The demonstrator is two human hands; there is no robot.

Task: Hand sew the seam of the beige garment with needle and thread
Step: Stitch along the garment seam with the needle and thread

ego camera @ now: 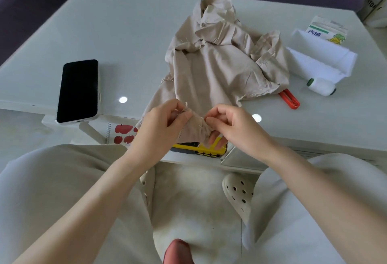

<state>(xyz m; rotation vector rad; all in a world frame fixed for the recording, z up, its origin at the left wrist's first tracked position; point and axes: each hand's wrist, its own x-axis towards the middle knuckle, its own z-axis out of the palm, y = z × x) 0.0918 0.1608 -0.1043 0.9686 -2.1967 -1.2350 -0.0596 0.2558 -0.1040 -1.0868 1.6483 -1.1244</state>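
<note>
Centre frame, a seated person's left hand (pixel 165 120) and right hand (pixel 230 126), close together, each pinch the gathered near edge of a beige garment (pixel 219 64) heaped on the white table (pixel 125 33); any needle is too small to make out. A dark smartphone (pixel 78 91) lies at left; a white thread spool (pixel 321 86) at right.

Phone (pixel 78 91) blocks the left; spool (pixel 321 86) and scissors (pixel 290 100) the right

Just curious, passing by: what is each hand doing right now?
Left hand: pinches the gathered seam edge of the beige garment.
Right hand: pinches the same edge, fingers curled under the cloth.
</note>
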